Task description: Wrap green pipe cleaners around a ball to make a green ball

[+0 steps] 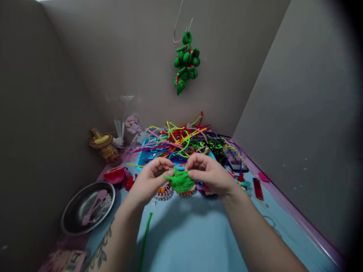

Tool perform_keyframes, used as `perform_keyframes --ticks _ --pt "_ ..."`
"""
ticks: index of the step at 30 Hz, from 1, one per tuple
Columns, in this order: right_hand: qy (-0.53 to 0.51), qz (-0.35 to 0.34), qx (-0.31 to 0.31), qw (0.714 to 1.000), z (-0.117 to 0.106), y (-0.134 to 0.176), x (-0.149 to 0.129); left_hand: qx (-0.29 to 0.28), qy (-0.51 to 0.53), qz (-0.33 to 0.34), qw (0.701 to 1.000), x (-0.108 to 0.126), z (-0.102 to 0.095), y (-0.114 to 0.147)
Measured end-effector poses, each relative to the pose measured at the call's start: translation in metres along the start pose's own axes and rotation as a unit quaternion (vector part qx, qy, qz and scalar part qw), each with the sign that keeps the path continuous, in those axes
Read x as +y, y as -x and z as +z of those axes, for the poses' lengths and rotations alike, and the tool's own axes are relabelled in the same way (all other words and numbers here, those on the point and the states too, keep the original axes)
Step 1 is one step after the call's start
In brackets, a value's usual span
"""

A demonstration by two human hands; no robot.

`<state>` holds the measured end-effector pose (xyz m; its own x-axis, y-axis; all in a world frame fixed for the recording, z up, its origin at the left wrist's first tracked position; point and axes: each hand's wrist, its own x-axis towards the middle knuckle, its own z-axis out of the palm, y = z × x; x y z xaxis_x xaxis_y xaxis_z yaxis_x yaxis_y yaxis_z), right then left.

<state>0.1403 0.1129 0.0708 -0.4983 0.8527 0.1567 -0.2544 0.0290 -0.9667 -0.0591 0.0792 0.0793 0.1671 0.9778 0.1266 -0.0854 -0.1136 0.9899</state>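
A bright green pipe-cleaner piece (183, 182), rounded and woven-looking with loose ends at its top, hangs between my two hands above the table. My left hand (154, 175) pinches its left side, where a short green end sticks out. On the other side, my right hand (208, 172) holds the upper right edge between thumb and fingers. Behind the green piece are small round beaded-looking items, partly covered by it and by my hands. A single green pipe cleaner (146, 240) lies on the blue table cover, near my left forearm.
A blue tray (141, 153) heaped with colourful pipe cleaners (181, 138) stands at the back. Left are a metal bowl (68, 221) with pink scoops and a brown cup (109, 151). A green tree-shaped ornament (187, 62) hangs above. A red object (258, 189) lies right.
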Motion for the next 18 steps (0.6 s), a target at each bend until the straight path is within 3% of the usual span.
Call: perform_keyframes --ticks 3,7,10,14,18 --pt "-0.042 -0.022 0.039 0.998 0.002 -0.002 0.001 0.002 0.048 0.019 0.999 -0.005 0.0 -0.002" --pt "-0.087 -0.054 0.073 0.992 0.006 -0.003 0.003 -0.073 0.175 -0.038 0.981 -0.009 0.01 -0.001" --pt "-0.073 -0.071 0.087 0.991 0.01 -0.004 0.004 -0.042 0.209 -0.061 0.975 -0.014 0.024 0.002" --pt "0.007 -0.083 0.108 0.991 0.018 -0.005 0.005 0.031 0.135 -0.028 0.99 -0.018 0.034 0.002" --pt "0.022 -0.049 0.104 0.993 0.02 -0.006 0.004 0.052 0.014 0.003 0.999 -0.014 0.031 0.001"
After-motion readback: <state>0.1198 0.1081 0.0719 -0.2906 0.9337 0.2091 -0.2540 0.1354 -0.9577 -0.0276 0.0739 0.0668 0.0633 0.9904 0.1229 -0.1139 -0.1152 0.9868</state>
